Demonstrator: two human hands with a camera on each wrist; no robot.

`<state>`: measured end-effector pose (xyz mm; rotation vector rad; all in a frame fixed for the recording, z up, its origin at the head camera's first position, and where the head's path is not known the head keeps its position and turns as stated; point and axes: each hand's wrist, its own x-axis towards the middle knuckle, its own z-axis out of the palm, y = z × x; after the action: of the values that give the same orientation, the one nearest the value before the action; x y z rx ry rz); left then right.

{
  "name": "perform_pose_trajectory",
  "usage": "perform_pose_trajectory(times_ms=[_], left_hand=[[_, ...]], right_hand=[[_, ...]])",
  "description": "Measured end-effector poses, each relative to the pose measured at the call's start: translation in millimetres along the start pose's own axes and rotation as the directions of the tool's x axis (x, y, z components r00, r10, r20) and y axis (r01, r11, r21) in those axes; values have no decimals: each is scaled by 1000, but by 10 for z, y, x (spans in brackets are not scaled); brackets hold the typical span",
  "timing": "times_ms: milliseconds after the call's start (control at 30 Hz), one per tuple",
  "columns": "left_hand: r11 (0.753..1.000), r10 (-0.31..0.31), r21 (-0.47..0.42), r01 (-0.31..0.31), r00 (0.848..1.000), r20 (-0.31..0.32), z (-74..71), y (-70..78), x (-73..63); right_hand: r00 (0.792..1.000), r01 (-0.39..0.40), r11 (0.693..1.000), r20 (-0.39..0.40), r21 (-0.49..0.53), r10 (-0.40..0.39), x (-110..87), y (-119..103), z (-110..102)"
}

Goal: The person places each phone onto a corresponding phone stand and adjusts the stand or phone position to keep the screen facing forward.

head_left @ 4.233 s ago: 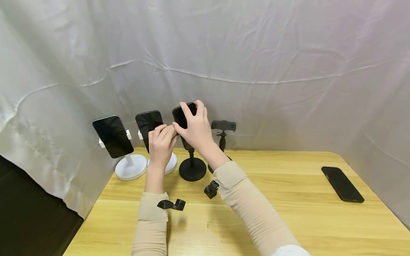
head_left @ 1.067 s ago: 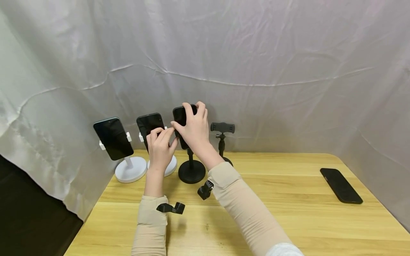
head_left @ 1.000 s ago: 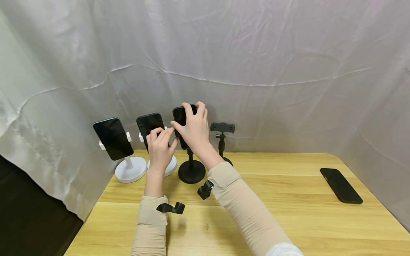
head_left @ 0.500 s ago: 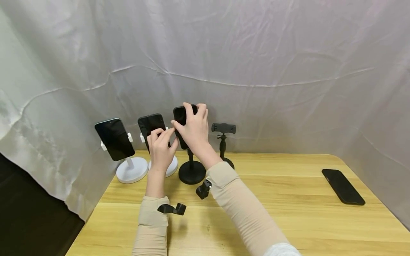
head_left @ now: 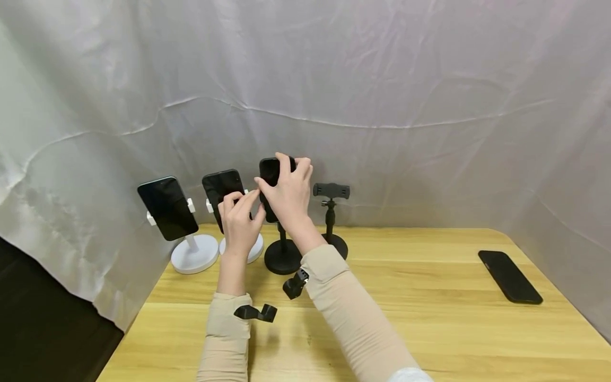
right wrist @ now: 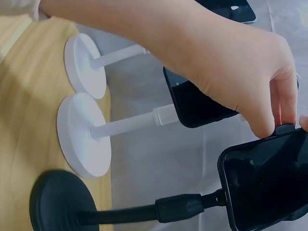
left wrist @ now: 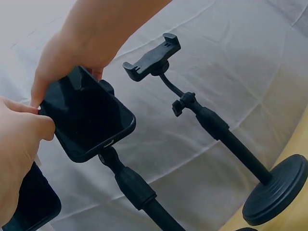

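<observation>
Two hands, left pinching black clip, right gripping glossy rounded-corner phone, disc-based stand

- We are losing part of the held phone behind the right hand.
- We are seeing the right wrist view cropping that phone.
- We are missing the counter beyond the bottom edge.

There is one table. At its far side are four phone stands: two white stands and two black stands. The phones are four: three above the table's far side, one on its right part. Above the table are also two hands and two black brackets.
</observation>
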<state>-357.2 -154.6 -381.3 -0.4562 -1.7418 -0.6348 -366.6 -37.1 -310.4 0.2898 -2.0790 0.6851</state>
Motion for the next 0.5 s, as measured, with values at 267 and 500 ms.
perform_pose_trajectory(times_ms=[267,500], left_hand=[[1000,16,6,-16,1000,0,-36,-22,-4],[999,45,15,-45,999,4,-47,-74,-18]], right_hand=[[1000,-6,1000,-16,6,6,-30,-15,-9],[998,8,1000,60,-21,-7,3,-33,-77]])
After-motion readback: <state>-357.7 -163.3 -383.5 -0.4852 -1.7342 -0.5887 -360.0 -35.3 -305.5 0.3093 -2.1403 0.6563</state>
